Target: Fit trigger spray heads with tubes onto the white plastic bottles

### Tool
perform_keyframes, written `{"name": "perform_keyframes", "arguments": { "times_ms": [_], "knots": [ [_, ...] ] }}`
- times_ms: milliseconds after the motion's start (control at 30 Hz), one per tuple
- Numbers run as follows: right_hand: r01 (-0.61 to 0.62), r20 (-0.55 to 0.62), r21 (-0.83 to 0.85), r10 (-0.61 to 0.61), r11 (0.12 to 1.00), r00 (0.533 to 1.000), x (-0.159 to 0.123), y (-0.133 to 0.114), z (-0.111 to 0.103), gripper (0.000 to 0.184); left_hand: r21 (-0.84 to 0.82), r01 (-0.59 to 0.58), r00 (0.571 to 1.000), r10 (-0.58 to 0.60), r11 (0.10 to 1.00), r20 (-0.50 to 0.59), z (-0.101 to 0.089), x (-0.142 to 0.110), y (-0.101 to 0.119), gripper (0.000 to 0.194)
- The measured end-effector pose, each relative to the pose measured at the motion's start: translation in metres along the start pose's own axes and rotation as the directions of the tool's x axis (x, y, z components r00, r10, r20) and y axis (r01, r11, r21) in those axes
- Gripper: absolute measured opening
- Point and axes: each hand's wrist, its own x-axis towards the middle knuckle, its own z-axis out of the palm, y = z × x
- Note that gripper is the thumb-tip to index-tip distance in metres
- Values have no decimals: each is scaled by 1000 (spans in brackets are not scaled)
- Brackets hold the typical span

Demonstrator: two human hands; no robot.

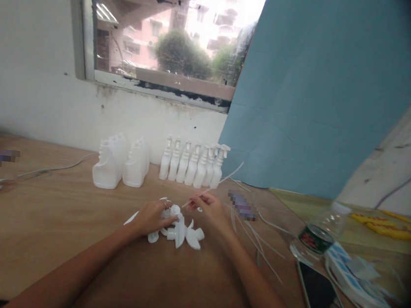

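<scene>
Right hand [210, 207] pinches a thin tube [222, 180] toward one o'clock — left hand [152, 217] grips a sprayer head [175, 210] at its two o'clock.

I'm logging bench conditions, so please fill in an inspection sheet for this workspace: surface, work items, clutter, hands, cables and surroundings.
Surface: brown wooden table.
Work items: pile of white sprayer heads; loose thin tubes; upright white bottles in a row beside white jugs.
Clutter: phone and clear drink bottle at right.
Hands: left hand at the sprayer heads, grip unclear; right hand pinching one thin tube.
Cables: grey cable at left; white power strip at right.
Surroundings: window, blue sheet, marked white wall.
</scene>
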Motion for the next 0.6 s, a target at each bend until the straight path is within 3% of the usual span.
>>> {"name": "perform_keyframes", "arguments": {
  "times_ms": [133,300,600],
  "knots": [
    [75,25,-84,-73,994,997,-17,5,18,23,84,-63,998,65,995,-17,1,0,0,38],
    [151,28,-109,-148,983,989,-24,8,18,27,226,-113,994,112,968,17,3,-1,1,39],
    [221,19,-98,-220,970,975,-30,10,23,24,367,-238,963,267,899,-30,7,-4,0,31]
  ]
}}
